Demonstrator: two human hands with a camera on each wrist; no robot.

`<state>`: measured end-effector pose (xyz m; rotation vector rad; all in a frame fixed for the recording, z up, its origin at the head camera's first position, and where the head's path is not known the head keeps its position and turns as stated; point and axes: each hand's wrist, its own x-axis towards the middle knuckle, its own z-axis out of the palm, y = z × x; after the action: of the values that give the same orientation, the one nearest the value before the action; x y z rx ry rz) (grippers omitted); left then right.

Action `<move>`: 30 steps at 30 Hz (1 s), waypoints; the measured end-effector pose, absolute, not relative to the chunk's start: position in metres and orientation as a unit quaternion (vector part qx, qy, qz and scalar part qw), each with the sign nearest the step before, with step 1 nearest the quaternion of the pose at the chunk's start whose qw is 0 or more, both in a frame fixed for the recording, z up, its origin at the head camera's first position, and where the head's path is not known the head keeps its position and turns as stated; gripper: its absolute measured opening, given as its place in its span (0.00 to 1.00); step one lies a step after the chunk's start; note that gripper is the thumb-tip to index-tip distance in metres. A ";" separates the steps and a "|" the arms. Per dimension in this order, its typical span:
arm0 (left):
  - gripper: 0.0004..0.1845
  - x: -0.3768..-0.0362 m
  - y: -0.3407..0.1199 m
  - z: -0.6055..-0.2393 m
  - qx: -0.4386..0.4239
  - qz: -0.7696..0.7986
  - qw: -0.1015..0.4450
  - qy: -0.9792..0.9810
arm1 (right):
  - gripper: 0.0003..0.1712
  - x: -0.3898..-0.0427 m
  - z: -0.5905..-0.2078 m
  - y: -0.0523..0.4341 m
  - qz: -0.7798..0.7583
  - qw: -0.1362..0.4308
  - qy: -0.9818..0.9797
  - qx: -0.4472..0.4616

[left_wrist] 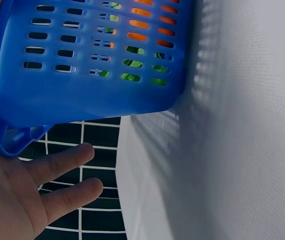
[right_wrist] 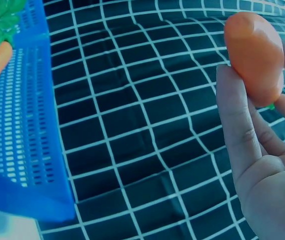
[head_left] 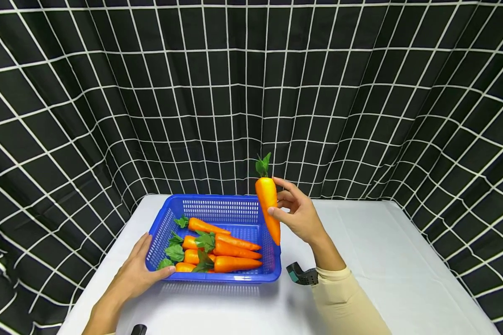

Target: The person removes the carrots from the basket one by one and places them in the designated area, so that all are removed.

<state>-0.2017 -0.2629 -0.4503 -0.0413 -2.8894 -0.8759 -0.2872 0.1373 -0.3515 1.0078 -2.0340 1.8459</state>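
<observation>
The right hand (head_left: 299,215) held a carrot (head_left: 268,204) in the air, pinched between thumb and fingertips, above the right rim of the basket (head_left: 230,210). The carrot stood nearly upright, its green top up and its point down, the tip hanging just over the basket's right wall. In the right wrist view the thumb (right_wrist: 235,120) pressed against the carrot's (right_wrist: 255,55) side, with other fingers showing behind it at the right edge. The left hand (head_left: 136,274) lay at the basket's near left corner, fingers fairly straight, the fingertips touching the rim. The left wrist view showed the palm (left_wrist: 7,200) against the blue wall (left_wrist: 82,95) near its rim, two fingers stretched out loosely below it and curled round nothing. The basket sat on the white table (head_left: 385,251), towards its left and far side, and held a pile of carrots (head_left: 222,251) lying mostly on their sides with their leaves to the left. A small dark device (head_left: 302,274) was strapped at the right wrist, above a cream sleeve (head_left: 343,302). A black curtain with a white grid (head_left: 251,93) hung behind and around the table.
</observation>
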 end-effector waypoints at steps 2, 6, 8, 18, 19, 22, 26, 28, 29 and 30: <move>0.62 -0.202 -0.263 -0.450 -0.017 -0.291 0.062 -0.955 | 0.39 -0.284 -0.351 0.143 0.629 0.117 -0.689 0.339; 0.62 -0.203 -0.263 -0.450 -0.023 -0.290 0.069 -0.954 | 0.38 -0.277 -0.349 0.150 0.629 0.131 -0.691 0.331; 0.62 -0.203 -0.263 -0.450 -0.025 -0.290 0.070 -0.954 | 0.38 -0.274 -0.348 0.154 0.628 0.139 -0.693 0.326; 0.63 -0.203 -0.264 -0.452 -0.016 -0.286 0.057 -0.956 | 0.38 -0.271 -0.347 0.173 0.644 0.177 -0.681 0.300; 0.63 -0.203 -0.264 -0.452 -0.015 -0.286 0.056 -0.956 | 0.38 -0.271 -0.347 0.175 0.644 0.179 -0.682 0.296; 0.63 -0.203 -0.264 -0.451 -0.016 -0.286 0.056 -0.956 | 0.39 -0.271 -0.350 0.179 0.640 0.186 -0.688 0.286; 0.63 -0.203 -0.264 -0.452 -0.018 -0.290 0.057 -0.955 | 0.39 -0.273 -0.354 0.184 0.634 0.193 -0.697 0.273; 0.63 -0.203 -0.264 -0.452 -0.017 -0.290 0.055 -0.955 | 0.39 -0.274 -0.356 0.186 0.633 0.195 -0.699 0.269; 0.63 -0.203 -0.264 -0.452 -0.016 -0.290 0.054 -0.955 | 0.39 -0.274 -0.356 0.187 0.635 0.195 -0.698 0.267; 0.63 -0.203 -0.264 -0.452 -0.015 -0.290 0.053 -0.955 | 0.39 -0.274 -0.357 0.188 0.636 0.196 -0.697 0.267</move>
<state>-0.2031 -0.2639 -0.4523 -0.0464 -2.9037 -0.8810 -0.2744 0.1885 -0.3575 0.7477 -1.9519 1.7825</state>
